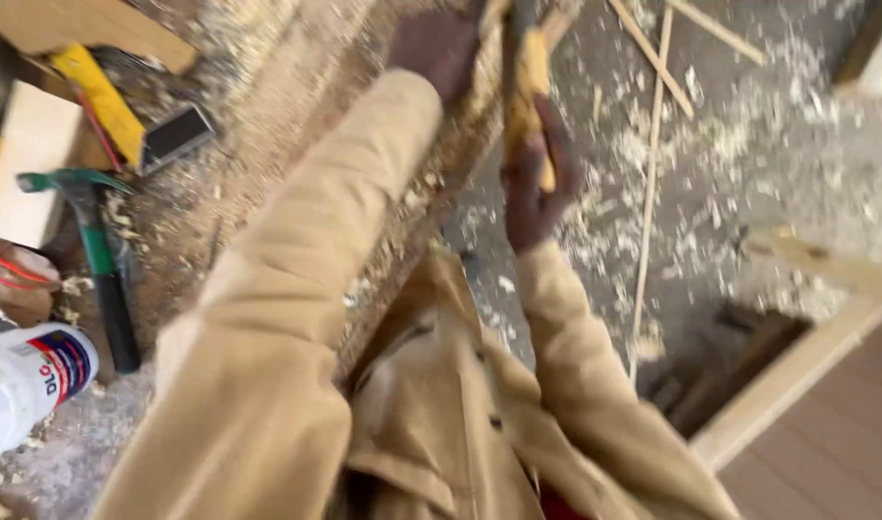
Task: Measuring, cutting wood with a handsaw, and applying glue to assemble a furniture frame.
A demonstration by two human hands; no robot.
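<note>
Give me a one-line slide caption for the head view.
Right hand grips a yellow-handled tool at a shavings-strewn workbench; left hand rests on it, hammer alongside.

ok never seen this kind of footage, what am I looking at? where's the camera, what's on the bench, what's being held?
No machine here: one head-worn camera looks down at a person in a tan jacket. The picture is motion-blurred. The right hand grips a yellow handle; the tool's working end is out of view. The left hand rests on the bench at the top edge; I cannot tell if it holds anything. On the dusty bench lie a green hammer, a yellow tool and a white bottle. Shavings and thin wood strips cover the floor.
</note>
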